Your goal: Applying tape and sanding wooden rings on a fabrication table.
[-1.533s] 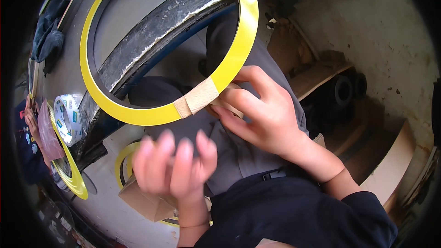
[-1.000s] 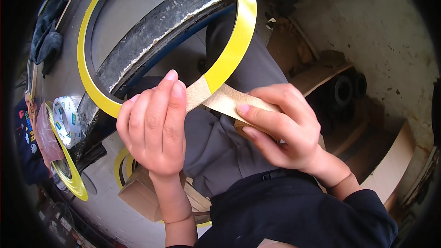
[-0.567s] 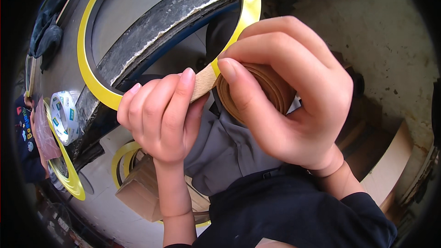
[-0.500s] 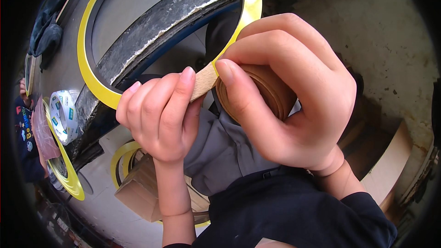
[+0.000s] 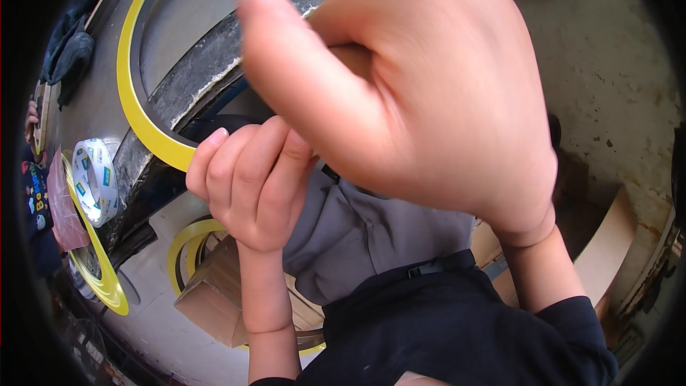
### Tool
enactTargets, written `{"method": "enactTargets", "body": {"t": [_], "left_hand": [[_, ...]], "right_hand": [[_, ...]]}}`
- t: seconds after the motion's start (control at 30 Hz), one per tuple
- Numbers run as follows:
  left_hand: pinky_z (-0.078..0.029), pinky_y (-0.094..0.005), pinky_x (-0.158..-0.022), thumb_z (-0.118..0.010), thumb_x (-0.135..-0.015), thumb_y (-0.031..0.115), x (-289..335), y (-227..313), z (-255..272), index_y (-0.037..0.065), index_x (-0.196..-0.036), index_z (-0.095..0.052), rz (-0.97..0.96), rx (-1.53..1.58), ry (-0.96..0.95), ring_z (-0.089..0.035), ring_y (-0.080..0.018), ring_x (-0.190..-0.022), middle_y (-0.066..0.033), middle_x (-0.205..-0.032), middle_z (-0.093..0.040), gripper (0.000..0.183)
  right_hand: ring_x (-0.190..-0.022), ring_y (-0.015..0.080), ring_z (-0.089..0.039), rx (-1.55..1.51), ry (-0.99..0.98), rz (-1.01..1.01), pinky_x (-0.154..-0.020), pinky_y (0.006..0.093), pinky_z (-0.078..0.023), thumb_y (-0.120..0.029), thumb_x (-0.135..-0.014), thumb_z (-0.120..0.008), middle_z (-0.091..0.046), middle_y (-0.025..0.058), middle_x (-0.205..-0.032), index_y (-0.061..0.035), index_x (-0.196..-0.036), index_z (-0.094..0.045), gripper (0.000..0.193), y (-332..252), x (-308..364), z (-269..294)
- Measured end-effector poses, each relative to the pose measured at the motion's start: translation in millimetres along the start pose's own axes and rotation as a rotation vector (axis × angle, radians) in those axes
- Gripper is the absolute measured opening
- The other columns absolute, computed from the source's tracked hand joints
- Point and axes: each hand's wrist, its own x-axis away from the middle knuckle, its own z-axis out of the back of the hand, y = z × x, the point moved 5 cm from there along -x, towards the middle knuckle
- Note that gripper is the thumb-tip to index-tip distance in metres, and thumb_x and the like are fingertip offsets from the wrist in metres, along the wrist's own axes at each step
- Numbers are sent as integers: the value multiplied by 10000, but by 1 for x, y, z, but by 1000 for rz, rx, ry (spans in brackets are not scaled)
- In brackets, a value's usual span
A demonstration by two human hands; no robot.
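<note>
A large ring with a yellow face and dark inner edge (image 5: pixel 125 64) is held up in front of me, over the edge of the worktable. My left hand (image 5: pixel 246 179) is closed round its lower part, fingers curled over the front. My right hand (image 5: pixel 421 93) is raised high and close, slightly blurred, and covers the ring's right side. Its thumb sticks out to the upper left. A roll of brown tape (image 5: pixel 354 61) shows only as a small patch between thumb and curled fingers; the rest is hidden behind the hand.
A white printed tape roll (image 5: pixel 96 180) and several stacked yellow rings (image 5: pixel 107 286) stand at the left by the dark, worn table edge (image 5: pixel 193 93). Below are a cardboard box (image 5: pixel 214 304) and more yellow rings (image 5: pixel 175 257). Another person's hand (image 5: pixel 31 120) shows far left.
My right hand has risen and turned, moving up and left across the ring. The brown tape roll and the strip of tape between my hands, visible before, are now mostly hidden.
</note>
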Motion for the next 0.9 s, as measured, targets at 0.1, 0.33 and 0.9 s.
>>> {"method": "enactTargets", "body": {"t": [0.1, 0.33, 0.9], "left_hand": [[-433, -381, -989, -803, -822, 142, 0, -2, 1, 140, -1173, -680, -28, 11, -27, -640, -175, -969, 0, -1045, -725, 372], [-452, -371, -943, -684, -916, 201, 45, 16, 4, 169, -1079, -653, -133, -92, 420, -625, -208, -1003, 19, -1049, -715, 169], [-354, -430, -1151, -583, -1006, 210, 16, 2, -113, 52, -1391, -515, 927, 2579, 47, -485, -230, -1332, -86, -1390, -560, 422]], "right_hand": [[-492, 96, -449, 7, -3, -40, -462, 279, -358, -65, -929, -583, -496, 30, -549, 7, -724, -571, 218, 11, 4, 14], [-496, 91, -445, 41, 12, -147, -464, 276, -356, -64, -928, -588, -497, 30, -555, 10, -729, -571, 213, 58, -36, -5], [-507, 79, -437, 107, 41, -384, -468, 270, -353, -60, -926, -600, -499, 29, -567, 15, -741, -570, 202, 1, -51, -33]]}}
